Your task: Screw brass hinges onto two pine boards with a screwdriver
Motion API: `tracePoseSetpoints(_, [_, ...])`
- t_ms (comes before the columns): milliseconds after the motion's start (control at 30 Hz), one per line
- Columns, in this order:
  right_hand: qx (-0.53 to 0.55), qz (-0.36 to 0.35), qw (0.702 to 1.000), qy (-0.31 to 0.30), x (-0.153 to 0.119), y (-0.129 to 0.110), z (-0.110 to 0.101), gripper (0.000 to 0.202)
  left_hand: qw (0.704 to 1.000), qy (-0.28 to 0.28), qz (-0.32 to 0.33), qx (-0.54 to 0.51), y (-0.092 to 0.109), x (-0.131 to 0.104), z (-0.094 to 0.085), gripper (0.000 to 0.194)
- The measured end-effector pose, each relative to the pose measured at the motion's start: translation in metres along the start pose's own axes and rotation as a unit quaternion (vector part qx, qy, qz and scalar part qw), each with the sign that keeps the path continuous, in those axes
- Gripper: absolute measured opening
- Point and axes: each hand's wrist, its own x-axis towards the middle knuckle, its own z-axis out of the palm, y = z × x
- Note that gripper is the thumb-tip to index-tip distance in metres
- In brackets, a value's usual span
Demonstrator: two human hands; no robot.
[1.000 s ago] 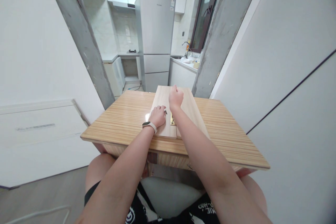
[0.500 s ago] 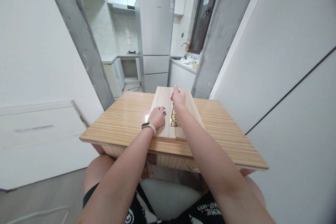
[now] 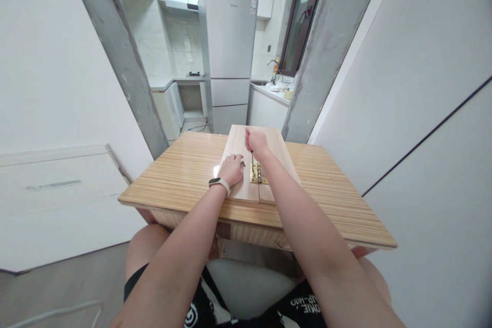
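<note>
My right hand [image 3: 256,142] is closed around a screwdriver [image 3: 252,158]; its handle is hidden in the fist and its shaft points down at the hinge. The brass hinge [image 3: 253,173] lies unfolded across the seam between two pale wooden boards [image 3: 246,192], its right leaf partly covered by my right forearm. My left hand [image 3: 231,170] rests on the left board, beside the hinge. Between its thumb and forefinger are small dark metal pieces [image 3: 243,163], perhaps screws, too small to tell.
The boards lie on a wood-grain table [image 3: 172,169] with a drawer handle [image 3: 282,246] at its front. Beyond stand a fridge [image 3: 228,36] and a sink counter with a faucet [image 3: 273,69]. A white panel [image 3: 57,205] leans at the left wall.
My right fist has rolled over to the left around the screwdriver, which now stands more upright over the hinge. My left hand stays in place on the board. The view shifts slightly.
</note>
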Motion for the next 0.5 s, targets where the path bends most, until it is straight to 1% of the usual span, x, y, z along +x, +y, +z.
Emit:
tracePoseSetpoints(67, [0.057, 0.029, 0.990, -0.122, 0.000, -0.002, -0.004, 0.046, 1.000, 0.002, 0.002, 0.000, 0.000, 0.000, 0.000, 0.035])
tracePoseSetpoints(100, [0.091, 0.045, 0.981, -0.164, -0.001, -0.003, -0.004, 0.047, 1.000, 0.004, 0.002, 0.001, 0.000, 0.000, 0.000, 0.035])
tracePoseSetpoints(133, [0.119, 0.052, 0.973, -0.192, 0.000, -0.003, -0.004, 0.047, 1.000, 0.005, 0.002, 0.001, 0.000, 0.000, 0.000, 0.035])
tracePoseSetpoints(167, [0.135, 0.050, 0.970, -0.197, 0.001, -0.003, -0.002, 0.047, 1.000, 0.005, 0.001, 0.000, 0.000, 0.000, 0.000, 0.035])
tracePoseSetpoints(200, [0.133, 0.041, 0.975, -0.175, 0.002, -0.002, 0.000, 0.047, 1.000, 0.005, 0.000, -0.001, 0.000, 0.000, 0.000, 0.035])
tracePoseSetpoints(233, [0.118, 0.030, 0.984, -0.131, 0.004, 0.000, 0.003, 0.048, 1.000, 0.005, 0.000, -0.002, 0.000, 0.000, 0.000, 0.035])
tracePoseSetpoints(300, [0.064, 0.015, 0.998, -0.006, 0.008, 0.004, 0.009, 0.051, 1.000, 0.005, 0.000, -0.004, 0.000, 0.000, 0.000, 0.035])
tracePoseSetpoints(333, [0.036, 0.014, 0.997, 0.066, 0.009, 0.006, 0.012, 0.052, 1.000, 0.005, 0.002, -0.005, 0.000, 0.000, -0.001, 0.035])
tracePoseSetpoints(400, [-0.013, 0.017, 0.981, 0.191, 0.010, 0.008, 0.016, 0.054, 1.000, 0.003, 0.002, -0.004, 0.000, 0.000, -0.001, 0.034])
tracePoseSetpoints(433, [-0.032, 0.021, 0.971, 0.235, 0.009, 0.008, 0.017, 0.053, 1.000, 0.002, 0.001, -0.003, 0.000, 0.000, -0.001, 0.034])
tracePoseSetpoints(500, [-0.052, 0.027, 0.958, 0.282, 0.005, 0.006, 0.019, 0.051, 1.000, -0.002, -0.005, 0.001, 0.001, 0.000, -0.002, 0.034])
